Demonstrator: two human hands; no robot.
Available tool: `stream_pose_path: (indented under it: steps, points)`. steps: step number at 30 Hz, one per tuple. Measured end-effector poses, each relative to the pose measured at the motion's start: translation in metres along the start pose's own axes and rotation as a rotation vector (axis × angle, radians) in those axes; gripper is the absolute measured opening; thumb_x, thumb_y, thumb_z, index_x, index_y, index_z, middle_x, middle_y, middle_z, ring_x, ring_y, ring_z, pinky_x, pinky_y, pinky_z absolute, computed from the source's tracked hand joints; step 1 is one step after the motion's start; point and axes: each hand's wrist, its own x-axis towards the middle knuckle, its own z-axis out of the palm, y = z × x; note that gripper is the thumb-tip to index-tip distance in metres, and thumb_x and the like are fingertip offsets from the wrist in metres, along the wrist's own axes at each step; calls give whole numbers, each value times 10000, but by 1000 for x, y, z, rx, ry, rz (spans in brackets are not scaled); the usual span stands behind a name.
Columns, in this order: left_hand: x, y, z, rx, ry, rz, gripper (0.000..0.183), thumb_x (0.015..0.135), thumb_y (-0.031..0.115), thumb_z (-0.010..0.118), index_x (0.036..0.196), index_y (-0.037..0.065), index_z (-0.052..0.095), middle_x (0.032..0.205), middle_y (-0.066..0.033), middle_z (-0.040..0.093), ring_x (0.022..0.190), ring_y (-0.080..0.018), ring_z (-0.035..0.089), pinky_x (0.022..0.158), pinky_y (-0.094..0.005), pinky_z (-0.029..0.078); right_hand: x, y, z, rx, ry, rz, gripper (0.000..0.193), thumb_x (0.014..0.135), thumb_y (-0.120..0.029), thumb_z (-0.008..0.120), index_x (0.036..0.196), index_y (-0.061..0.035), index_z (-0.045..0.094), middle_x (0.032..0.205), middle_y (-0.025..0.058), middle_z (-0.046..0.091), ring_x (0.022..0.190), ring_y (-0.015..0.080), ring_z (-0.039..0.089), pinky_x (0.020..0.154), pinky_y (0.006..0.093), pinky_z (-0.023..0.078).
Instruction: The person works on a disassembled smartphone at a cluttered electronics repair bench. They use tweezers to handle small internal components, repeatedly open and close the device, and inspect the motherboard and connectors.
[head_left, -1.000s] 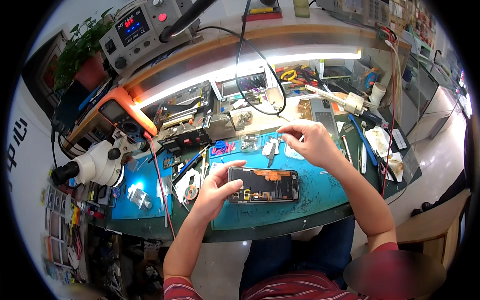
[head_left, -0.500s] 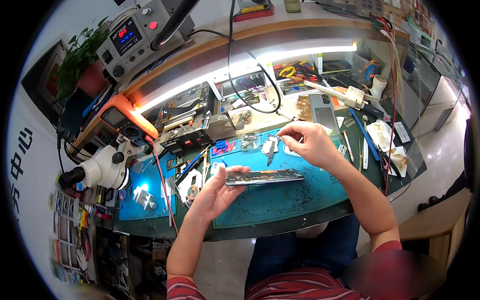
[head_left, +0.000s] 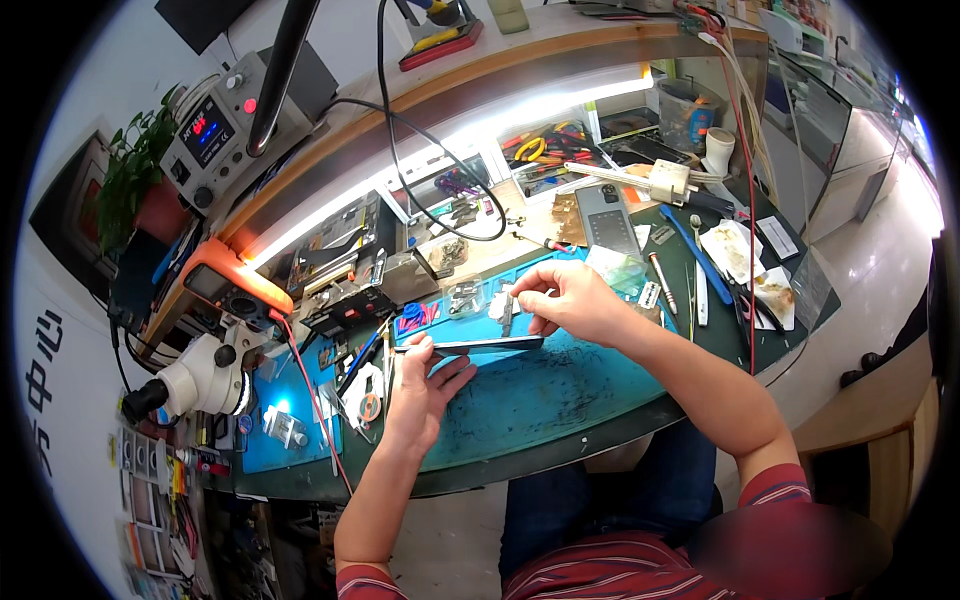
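My left hand (head_left: 428, 390) grips a thin smartphone (head_left: 480, 347) by its left end and holds it above the blue work mat (head_left: 520, 410). The phone is seen almost edge-on, so its faces barely show. My right hand (head_left: 575, 305) hovers just above the phone's right end, thumb and forefinger pinched together. What sits in that pinch, if anything, is too small to make out. By those fingertips a narrow dark part (head_left: 507, 318) shows; whether the hand touches it I cannot tell. Left of it stands a clear box (head_left: 463, 297) of small parts.
An orange multimeter (head_left: 235, 283) and a white microscope (head_left: 195, 375) stand to the left, with a red cable running down past them. Another phone (head_left: 610, 218), a blue pry tool (head_left: 695, 250) and a screwdriver (head_left: 662, 282) lie at the right. Tool trays line the back.
The whole view has shifted, the bench sliding left and slightly down. The phone has turned from showing its inner face to nearly edge-on. My right hand now sits closer to it.
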Motion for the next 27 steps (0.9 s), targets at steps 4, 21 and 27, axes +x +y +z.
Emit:
stream_pose_path:
  steps: [4,21,27]
  points:
    - [1,14,-2,17,-21,-3,477,1023,476,547,1292,82,533,1146,-142,652,1098,-326,645,1075,-536,517,-9,-16,-8,371,-109,9,286,997,-182,703,1207,7,661,960,52,711,853,122,705,733,295,609]
    - [26,4,-2,-577,-122,-258,557,1040,539,481,1283,38,467,1277,-261,593,1190,-392,638,1092,-520,531,-23,-24,13,358,-39,-208,219,1022,-124,678,1176,28,647,1023,103,731,942,177,748,810,303,618]
    - [7,13,5,-20,-157,316,684,1014,390,562,1527,-1,332,1221,-148,567,1050,-270,632,974,-411,583,-22,-20,19,294,208,-298,152,1021,-76,667,1133,26,651,988,92,729,942,148,738,821,276,597]
